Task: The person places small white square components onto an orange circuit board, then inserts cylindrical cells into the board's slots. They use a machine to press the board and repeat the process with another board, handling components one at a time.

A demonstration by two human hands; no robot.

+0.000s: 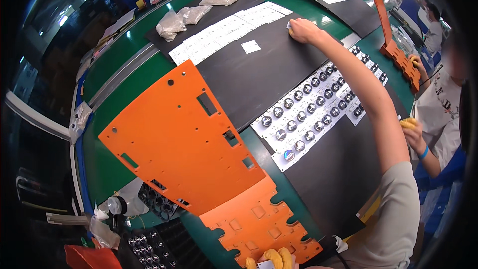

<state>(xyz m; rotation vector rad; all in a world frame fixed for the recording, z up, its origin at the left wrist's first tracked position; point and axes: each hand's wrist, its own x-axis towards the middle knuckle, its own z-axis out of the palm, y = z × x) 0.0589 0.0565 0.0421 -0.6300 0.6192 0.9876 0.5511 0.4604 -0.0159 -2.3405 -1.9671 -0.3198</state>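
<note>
My right hand (303, 31) is stretched far out over the black mat (259, 77). Its fingers are closed on a small white piece (289, 26) at the end of a row of white circuit boards (224, 32). My left hand (273, 259) shows only as fingertips in yellow finger cots at the bottom edge, pinching a small pale piece (265, 264) beside the stepped orange plate (259, 226). A large orange jig plate (181, 137) with cut-outs lies between the two hands. Under my right forearm, a white panel (311, 112) carries several round lenses.
A loose white square (250, 46) lies on the mat. Clear bags (172, 24) of parts sit at the back. A black tray (159, 200) of lenses and a white bottle (119, 205) stand at the lower left. A co-worker's hands (412, 125) work on the right near another orange jig (398, 55).
</note>
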